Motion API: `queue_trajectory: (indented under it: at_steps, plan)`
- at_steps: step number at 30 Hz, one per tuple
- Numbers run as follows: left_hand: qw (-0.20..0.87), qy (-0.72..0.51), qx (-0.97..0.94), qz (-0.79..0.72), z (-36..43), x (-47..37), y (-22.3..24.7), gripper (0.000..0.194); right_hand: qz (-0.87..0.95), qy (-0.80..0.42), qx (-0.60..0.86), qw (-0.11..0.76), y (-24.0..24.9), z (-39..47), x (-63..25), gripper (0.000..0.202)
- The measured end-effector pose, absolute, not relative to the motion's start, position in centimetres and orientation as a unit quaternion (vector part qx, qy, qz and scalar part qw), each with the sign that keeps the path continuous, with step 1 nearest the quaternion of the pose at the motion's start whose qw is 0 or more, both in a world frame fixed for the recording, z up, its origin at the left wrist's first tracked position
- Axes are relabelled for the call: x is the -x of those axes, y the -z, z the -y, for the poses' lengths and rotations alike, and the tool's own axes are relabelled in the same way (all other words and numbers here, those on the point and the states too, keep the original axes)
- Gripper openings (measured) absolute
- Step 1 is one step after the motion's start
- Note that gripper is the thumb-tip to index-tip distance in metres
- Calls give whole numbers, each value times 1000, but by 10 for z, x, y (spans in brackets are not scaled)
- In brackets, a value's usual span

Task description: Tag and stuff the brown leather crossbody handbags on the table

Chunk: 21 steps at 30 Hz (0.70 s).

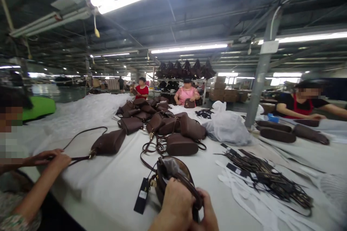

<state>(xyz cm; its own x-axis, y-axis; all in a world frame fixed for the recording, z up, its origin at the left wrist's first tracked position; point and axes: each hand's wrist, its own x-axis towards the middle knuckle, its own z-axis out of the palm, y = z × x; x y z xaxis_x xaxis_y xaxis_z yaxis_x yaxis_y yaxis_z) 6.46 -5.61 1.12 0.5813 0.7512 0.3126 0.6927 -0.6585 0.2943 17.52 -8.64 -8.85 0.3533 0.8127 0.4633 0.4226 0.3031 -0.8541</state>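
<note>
A brown handbag [159,184] stands at the near edge of the table with its mouth open, and pale, see-through wrapping shows inside. My left hand [177,200] is closed over the strap and rim at the bag's mouth, its fingertips hidden. On the right side of the same bag, my right hand [208,207] grips the edge, thumb and fingers partly hidden by the bag. A black hang tag [141,195] lies to the left, tied to the bag beside its gold-coloured fitting. The strap [146,157] trails away toward the other bags.
Brown bags [181,144] lie heaped ahead. Dark straps [268,173] and white strips [238,195] spread to the right, near a white plastic bundle [229,126]. At left, a co-worker's hands [54,158] hold another bag's strap. A grey post [258,83] rises at the right; other people work beyond.
</note>
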Motion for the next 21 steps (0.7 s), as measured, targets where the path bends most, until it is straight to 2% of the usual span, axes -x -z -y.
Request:
queue_trajectory:
  at_steps: [4,8,10,12,15,21]
  plan:
    - [43,-204,-876,-436,62,-60,-18,18,514,-148,602,592,81,83,-164,36]
    - [64,-205,-866,-451,67,-56,-30,15,552,-134,586,578,78,83,-167,24]
    - [65,-192,-864,-461,67,-56,-34,15,591,-122,544,583,81,84,-168,34]
    - [53,-188,-866,-460,66,-58,-34,16,603,-127,518,594,84,86,-165,57]
    - [29,-195,-876,-441,62,-61,-30,16,601,-193,498,595,82,91,-162,84]
    - [8,-251,-906,-340,56,-57,-12,16,581,-315,413,626,53,98,-172,93]
